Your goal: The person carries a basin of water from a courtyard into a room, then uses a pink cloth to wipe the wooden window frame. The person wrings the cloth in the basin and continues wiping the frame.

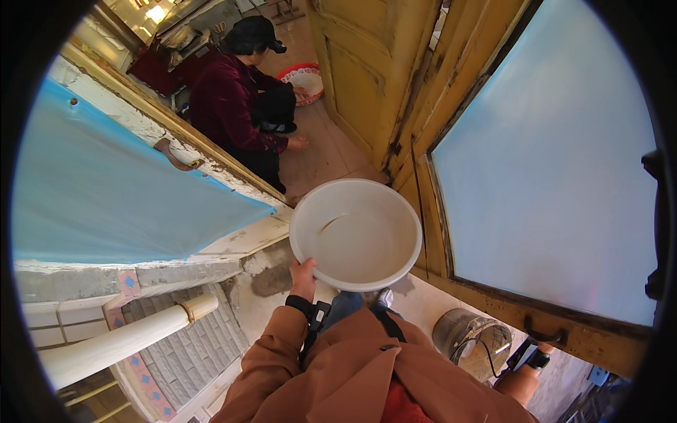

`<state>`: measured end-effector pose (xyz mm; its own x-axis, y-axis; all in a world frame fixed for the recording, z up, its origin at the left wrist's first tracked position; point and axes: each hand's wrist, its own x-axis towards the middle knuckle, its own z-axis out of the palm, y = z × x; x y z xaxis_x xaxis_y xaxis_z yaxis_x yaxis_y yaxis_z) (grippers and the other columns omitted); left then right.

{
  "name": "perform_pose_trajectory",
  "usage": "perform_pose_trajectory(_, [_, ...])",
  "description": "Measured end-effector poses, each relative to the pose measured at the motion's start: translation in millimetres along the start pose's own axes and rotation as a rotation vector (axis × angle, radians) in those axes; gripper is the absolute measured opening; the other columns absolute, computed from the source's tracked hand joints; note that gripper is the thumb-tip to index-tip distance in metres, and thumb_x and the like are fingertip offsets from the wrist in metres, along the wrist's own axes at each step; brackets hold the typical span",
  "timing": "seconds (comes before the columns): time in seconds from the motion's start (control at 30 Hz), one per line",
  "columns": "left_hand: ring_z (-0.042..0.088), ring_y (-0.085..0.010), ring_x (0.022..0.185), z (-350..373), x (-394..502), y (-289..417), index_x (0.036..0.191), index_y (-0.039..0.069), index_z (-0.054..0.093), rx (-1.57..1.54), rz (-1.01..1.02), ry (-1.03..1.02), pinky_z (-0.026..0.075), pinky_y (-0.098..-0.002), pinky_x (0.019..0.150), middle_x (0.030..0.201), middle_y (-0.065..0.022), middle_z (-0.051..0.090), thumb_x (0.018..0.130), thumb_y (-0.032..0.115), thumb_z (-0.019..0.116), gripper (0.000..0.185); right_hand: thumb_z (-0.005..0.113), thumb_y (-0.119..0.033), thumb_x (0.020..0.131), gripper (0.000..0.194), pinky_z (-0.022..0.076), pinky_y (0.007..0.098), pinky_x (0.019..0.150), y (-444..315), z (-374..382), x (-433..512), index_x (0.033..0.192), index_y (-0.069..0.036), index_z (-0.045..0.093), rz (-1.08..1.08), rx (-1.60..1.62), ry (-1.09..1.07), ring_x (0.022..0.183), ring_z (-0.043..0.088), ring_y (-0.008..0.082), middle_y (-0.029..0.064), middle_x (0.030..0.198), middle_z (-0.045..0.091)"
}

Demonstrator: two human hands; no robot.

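In front of me, a white plastic basin is held out level over the doorway, with a small curved dark mark on its inside. The near-left part of its rim is in the grip of my left hand. Far to the lower right, my right hand is at the edge of the yellow wooden door, close to its curved metal handle. Its fingers are mostly hidden, so I cannot tell whether they grip the door or the handle.
Inside, a person squats beside a red-rimmed basin. A second yellow door panel stands beyond the threshold. To the left is a door leaf covered in blue film; below it runs a white pipe. A dirty bucket stands lower right.
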<state>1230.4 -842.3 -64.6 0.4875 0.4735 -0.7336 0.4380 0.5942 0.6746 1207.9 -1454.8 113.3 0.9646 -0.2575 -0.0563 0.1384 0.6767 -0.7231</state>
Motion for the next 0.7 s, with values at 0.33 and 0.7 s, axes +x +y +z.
perform_pose_trajectory(0.33, [0.058, -0.0252, 0.087, -9, 1, -12, 0.11, 0.004, 0.052, 0.03, -0.051, 0.036, 0.05, -0.0405, 0.067, 0.098, -0.009, 0.059, 0.067, 0.001, 0.058, 0.044, 0.06, -0.038, 0.086, 0.056, 0.0293, 0.0533, 0.105, 2, -7, 4, 0.13, -0.006, 0.046, -0.001, 0.019, -0.007, 0.122, 0.042, 0.0318, 0.0119, 0.131, 0.049])
perform_pose_trajectory(0.7, [0.058, -0.0245, 0.087, -13, -5, -23, 0.108, 0.005, 0.053, -0.02, -0.071, 0.041, 0.05, -0.0413, 0.067, 0.097, -0.0077, 0.059, 0.066, 0.001, 0.058, 0.042, 0.06, -0.037, 0.086, 0.056, 0.0292, 0.0531, 0.105, 1, -12, 6, 0.13, -0.006, 0.046, 0.004, 0.028, -0.02, 0.122, 0.042, 0.0316, 0.0118, 0.131, 0.049])
